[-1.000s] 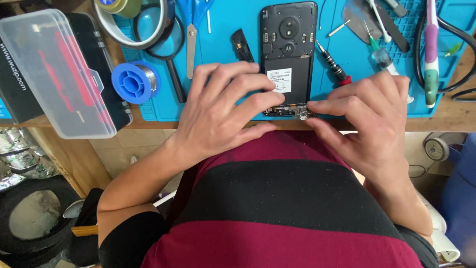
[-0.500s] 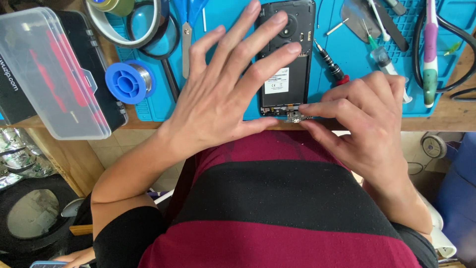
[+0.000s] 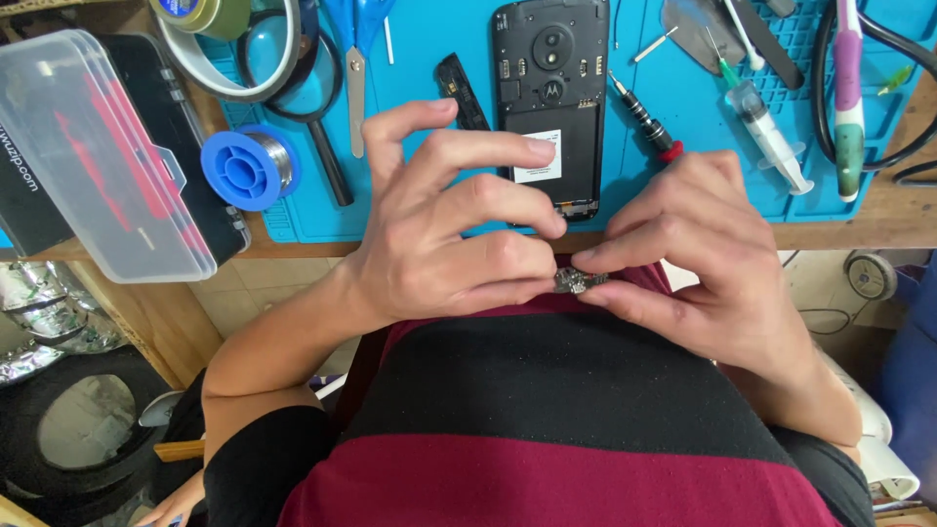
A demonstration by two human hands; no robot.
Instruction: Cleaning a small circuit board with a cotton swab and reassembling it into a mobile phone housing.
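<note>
In the head view, the left hand and the right hand are meeting just in front of the near edge of the blue silicone work mat, above the person's striped maroon and black shirt. Between them they are holding a small grey circuit board piece. The left hand's thumb and lower fingers are closing on its left end, while its index and middle fingers are curling loosely above and gripping nothing. The right hand's thumb and forefinger are pinching the piece's right end, with the other fingers bending close behind. The piece is hovering off the mat, just below the bottom end of the opened black smartphone, which is lying back-up on the mat with its cover off.

A black precision screwdriver with a red end is lying just right of the phone, and a clear plastic syringe is lying further right. A narrow black plastic strip is resting just left of the phone. Near the mat's left edge, a blue spool of solder wire is sitting beside a black-rimmed magnifying glass and blue-handled scissors. A clear plastic case with red tools inside is lying well to the left, off the mat.
</note>
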